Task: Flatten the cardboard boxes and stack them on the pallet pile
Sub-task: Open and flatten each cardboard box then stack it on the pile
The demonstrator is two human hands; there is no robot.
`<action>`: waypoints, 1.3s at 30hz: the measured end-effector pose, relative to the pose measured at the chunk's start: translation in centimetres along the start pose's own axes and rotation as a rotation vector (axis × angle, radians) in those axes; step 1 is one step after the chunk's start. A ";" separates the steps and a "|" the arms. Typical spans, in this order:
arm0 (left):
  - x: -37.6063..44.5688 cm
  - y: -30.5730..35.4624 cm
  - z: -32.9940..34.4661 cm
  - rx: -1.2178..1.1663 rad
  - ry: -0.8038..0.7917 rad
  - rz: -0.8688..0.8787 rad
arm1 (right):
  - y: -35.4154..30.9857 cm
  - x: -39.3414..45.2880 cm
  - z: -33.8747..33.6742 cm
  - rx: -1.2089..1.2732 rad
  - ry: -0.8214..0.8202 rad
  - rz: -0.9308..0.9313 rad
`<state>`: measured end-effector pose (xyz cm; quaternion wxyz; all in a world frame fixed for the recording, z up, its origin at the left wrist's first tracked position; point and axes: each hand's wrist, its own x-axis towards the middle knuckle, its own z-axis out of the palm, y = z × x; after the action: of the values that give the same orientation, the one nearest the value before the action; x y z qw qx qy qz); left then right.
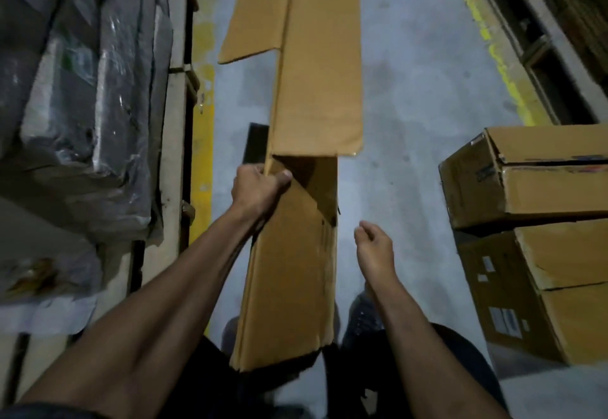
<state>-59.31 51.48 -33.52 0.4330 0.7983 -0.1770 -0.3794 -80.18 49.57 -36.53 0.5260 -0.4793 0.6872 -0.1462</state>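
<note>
I'm gripping the flattened cardboard box (289, 274) at its left edge with my left hand (258, 185), arm stretched forward, thumb curling over the top face. My right hand (375, 247) is hanging just right of the box, released, fingers loosely curled, touching nothing. The box is lying lengthwise over the grey floor (421, 89), flaps open at the far end. Two unflattened boxes (539, 188) are sitting stacked to its right; wrapped pallets (82, 106) are standing to its left.
</note>
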 end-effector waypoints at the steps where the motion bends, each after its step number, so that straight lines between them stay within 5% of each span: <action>1: -0.1 2.2 -0.9 -0.040 0.001 -0.021 | -0.5 -0.9 -0.3 0.007 -0.009 0.077; 7: -3.3 17.5 -5.2 -0.213 0.077 -0.104 | -6.7 -8.2 -5.5 0.001 0.176 0.417; 10: -4.8 23.5 -7.1 -0.333 0.095 -0.185 | -12.4 -11.5 -9.7 0.474 0.324 0.559; 14: -6.4 28.6 -8.8 -0.420 0.088 -0.266 | -19.2 -14.2 -14.2 1.198 0.083 0.577; 22: -9.3 36.0 -8.6 -0.581 -0.067 -0.328 | -26.1 -15.6 -19.4 1.497 -0.076 0.515; 30: -11.1 38.7 -6.6 -0.472 -0.101 -0.237 | -31.6 -11.2 -22.1 1.404 -0.048 0.509; 35: -14.2 41.0 -7.8 -0.612 -0.119 -0.187 | -35.5 -9.7 -21.9 1.219 0.153 0.451; 39: -16.8 40.3 -9.2 -0.755 -0.140 -0.306 | -36.3 -9.9 -21.4 1.081 0.213 0.408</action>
<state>-61.39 44.18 10.40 0.6209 0.5728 0.0661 -0.5311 -80.44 33.05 3.54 0.6415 0.0161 0.6424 -0.4189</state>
